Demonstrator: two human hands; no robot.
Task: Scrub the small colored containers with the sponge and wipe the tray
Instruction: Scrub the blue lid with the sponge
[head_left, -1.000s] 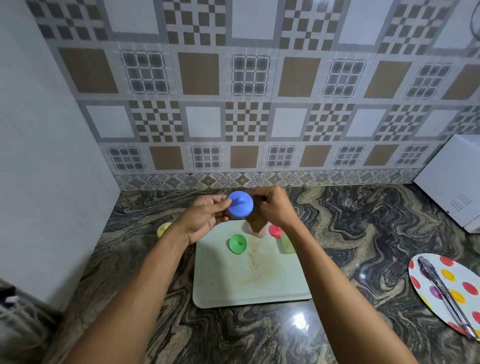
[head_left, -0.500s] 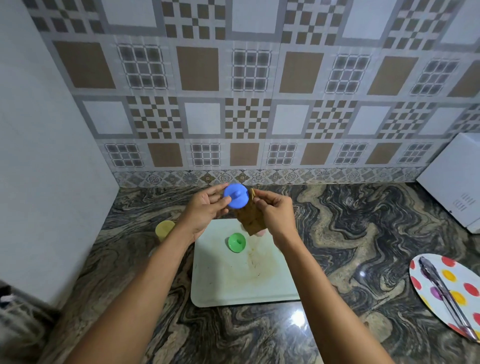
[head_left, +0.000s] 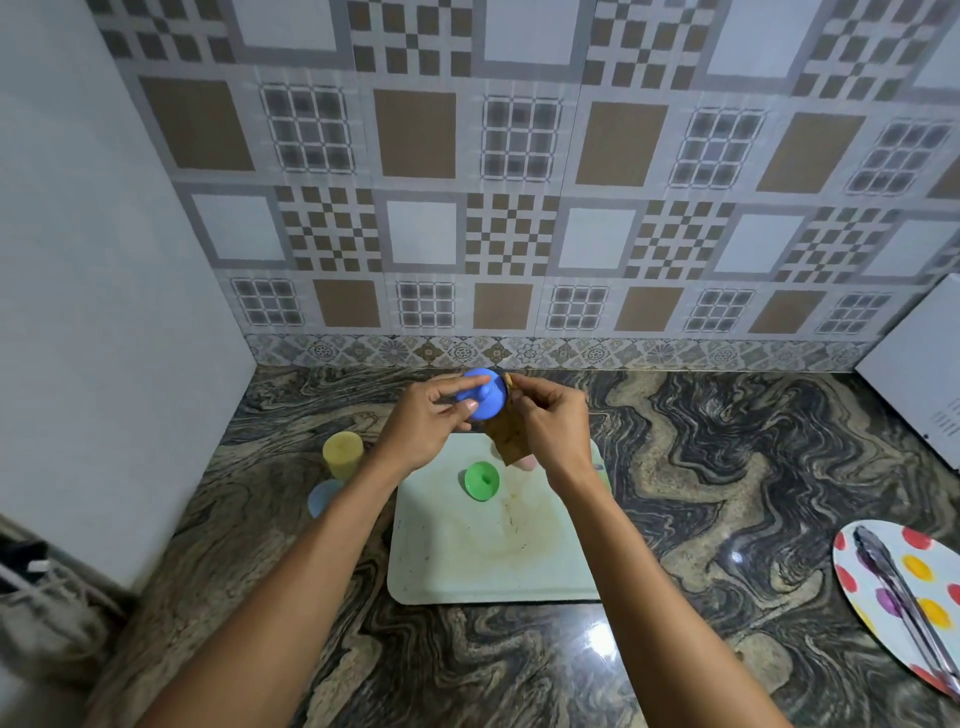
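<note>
The left hand (head_left: 426, 423) pinches a small, round, blue plastic container (head_left: 492, 399) between thumb and fingers, holding it up above the far edge of the tray (head_left: 467, 566). Just to its right, touching the container's rim, the right hand (head_left: 553, 423) grips a brown, rough-looking sponge (head_left: 506, 441) that hangs down from its curled fingers. Below both hands lies the pale rectangular tray with rounded corners, smeared with brownish stains, on the glossy swirled stone worktop (head_left: 727, 467). A round green container (head_left: 481, 481) sits on the tray below the hands. Left of the left wrist stand a yellow cylindrical cup (head_left: 343, 454) and a pale blue piece (head_left: 323, 497).
</note>
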